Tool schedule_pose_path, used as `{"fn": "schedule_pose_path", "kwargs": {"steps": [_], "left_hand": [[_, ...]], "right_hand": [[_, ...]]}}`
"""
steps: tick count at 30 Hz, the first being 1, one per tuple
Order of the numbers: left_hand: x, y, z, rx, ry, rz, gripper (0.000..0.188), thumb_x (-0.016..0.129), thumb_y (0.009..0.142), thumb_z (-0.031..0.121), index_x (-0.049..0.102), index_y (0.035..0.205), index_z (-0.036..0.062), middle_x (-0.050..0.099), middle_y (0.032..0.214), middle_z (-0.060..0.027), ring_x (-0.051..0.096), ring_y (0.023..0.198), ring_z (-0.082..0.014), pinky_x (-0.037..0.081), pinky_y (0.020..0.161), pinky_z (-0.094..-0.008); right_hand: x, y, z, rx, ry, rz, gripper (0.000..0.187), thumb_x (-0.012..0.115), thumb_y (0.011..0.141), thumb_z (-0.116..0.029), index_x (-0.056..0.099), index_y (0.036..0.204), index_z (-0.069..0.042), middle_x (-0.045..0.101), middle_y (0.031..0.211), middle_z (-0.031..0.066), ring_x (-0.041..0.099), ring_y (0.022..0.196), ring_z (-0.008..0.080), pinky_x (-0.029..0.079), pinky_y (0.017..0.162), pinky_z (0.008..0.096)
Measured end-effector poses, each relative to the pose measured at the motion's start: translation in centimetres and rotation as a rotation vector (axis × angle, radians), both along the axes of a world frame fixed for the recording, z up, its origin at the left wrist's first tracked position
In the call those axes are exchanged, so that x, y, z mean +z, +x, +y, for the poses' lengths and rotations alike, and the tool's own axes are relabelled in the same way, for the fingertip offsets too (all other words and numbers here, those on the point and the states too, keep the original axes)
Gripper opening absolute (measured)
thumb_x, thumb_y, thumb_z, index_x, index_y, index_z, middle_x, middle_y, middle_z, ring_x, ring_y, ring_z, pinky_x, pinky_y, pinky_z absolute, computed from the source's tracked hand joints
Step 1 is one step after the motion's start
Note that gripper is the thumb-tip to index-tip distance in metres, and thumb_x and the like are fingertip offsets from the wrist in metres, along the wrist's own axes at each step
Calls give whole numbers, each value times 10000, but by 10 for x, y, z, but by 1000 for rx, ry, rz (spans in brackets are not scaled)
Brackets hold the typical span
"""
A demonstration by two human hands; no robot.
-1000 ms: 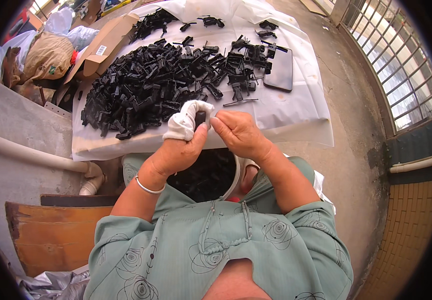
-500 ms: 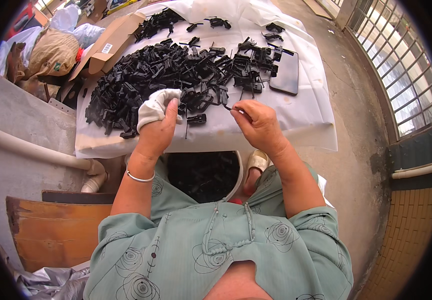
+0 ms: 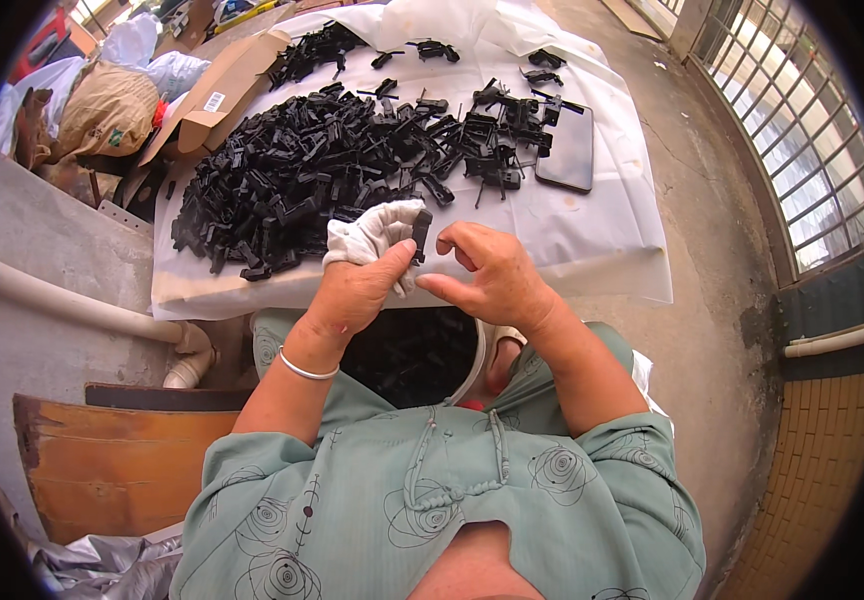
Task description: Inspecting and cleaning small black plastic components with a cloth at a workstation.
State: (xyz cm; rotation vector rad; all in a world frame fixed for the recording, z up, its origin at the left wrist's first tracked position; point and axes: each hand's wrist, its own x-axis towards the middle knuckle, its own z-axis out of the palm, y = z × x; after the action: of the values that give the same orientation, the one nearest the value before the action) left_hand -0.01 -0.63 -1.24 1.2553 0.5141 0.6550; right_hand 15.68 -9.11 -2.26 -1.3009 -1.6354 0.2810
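Note:
My left hand (image 3: 360, 285) wears a white cloth glove (image 3: 367, 232) over its fingers, with the thumb bare. Between that thumb and the gloved fingers is a small black plastic part (image 3: 422, 230), held upright above the near edge of the table. Close by on its right, my right hand (image 3: 497, 272) has thumb and forefinger spread apart, with nothing visible between them. Beyond both hands a large heap of similar black plastic parts (image 3: 282, 165) covers the left and middle of the white-sheeted table (image 3: 592, 245). Several have thin stems sticking out.
A dark flat phone-like slab (image 3: 565, 150) lies right of the heap. Beneath the table edge, between my legs, stands a round white-rimmed tub (image 3: 481, 350) with dark contents. An open cardboard box (image 3: 217, 95) and bags (image 3: 107, 105) crowd the far left; a barred window (image 3: 792, 120) is at right.
Both hands have drawn together toward the middle. A black part has passed from the table's front to my left hand's grip, and my right fingers have spread apart.

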Motion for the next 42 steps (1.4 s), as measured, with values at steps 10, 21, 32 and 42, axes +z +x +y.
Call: {"fn": "schedule_pose_path", "kwargs": {"steps": [10, 21, 32, 42], "left_hand": [[3, 4, -17, -119, 47, -17, 240, 521, 871, 16, 478, 1107, 16, 565, 906, -46, 568, 667, -84, 459, 504, -192], [0, 3, -17, 69, 178, 154, 263, 541, 843, 16, 500, 1100, -20, 582, 900, -68, 548, 556, -62, 447, 471, -189], [-22, 3, -20, 198, 673, 196, 308, 550, 804, -11, 509, 1104, -64, 578, 1031, -142, 566, 966, -191, 447, 859, -285], [0, -6, 0, 49, -82, -107, 281, 427, 934, 76, 385, 1211, 57, 551, 858, -39, 431, 602, -41, 358, 490, -169]], "right_hand": [[-18, -3, 7, 17, -109, 473, 257, 698, 799, -222, 540, 737, -28, 438, 576, -41, 359, 553, 27, 308, 468, 222], [-13, 2, 5, 119, -141, 190, 242, 489, 936, -183, 553, 799, 6, 507, 647, -5, 429, 600, 92, 402, 571, 274], [-35, -22, 15, 171, -268, 710, 276, 496, 917, -188, 521, 725, 9, 486, 583, 24, 418, 571, 87, 400, 537, 272], [-23, 2, 13, 141, -137, 101, 98, 635, 791, -75, 634, 872, -21, 587, 661, 93, 529, 548, 175, 438, 536, 287]]}}
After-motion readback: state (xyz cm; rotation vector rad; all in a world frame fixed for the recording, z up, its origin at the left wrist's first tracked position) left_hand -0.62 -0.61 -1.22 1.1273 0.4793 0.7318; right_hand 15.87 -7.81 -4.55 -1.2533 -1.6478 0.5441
